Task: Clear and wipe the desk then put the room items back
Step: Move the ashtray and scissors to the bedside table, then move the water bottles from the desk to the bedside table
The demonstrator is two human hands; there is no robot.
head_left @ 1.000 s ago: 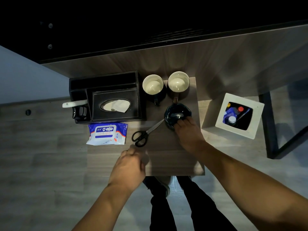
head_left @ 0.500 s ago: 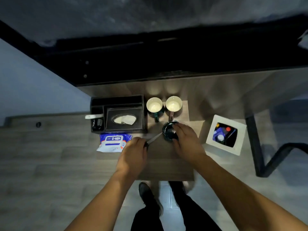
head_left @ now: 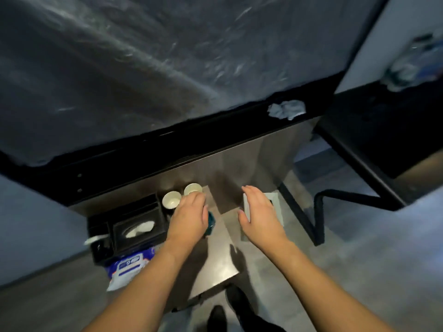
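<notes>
Two cups sit off the desk on the little table, so putting things back has only begun.

Your left hand covers the dark dish beside the cups; I cannot tell if it grips it. Your right hand hangs flat and holds nothing. A moment ago it held the dish, and your left reached for scissors, which I can't see now. The tissue box hasn't moved.

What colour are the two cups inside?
The two cups are cream-white inside, seen best in the head view.
</notes>
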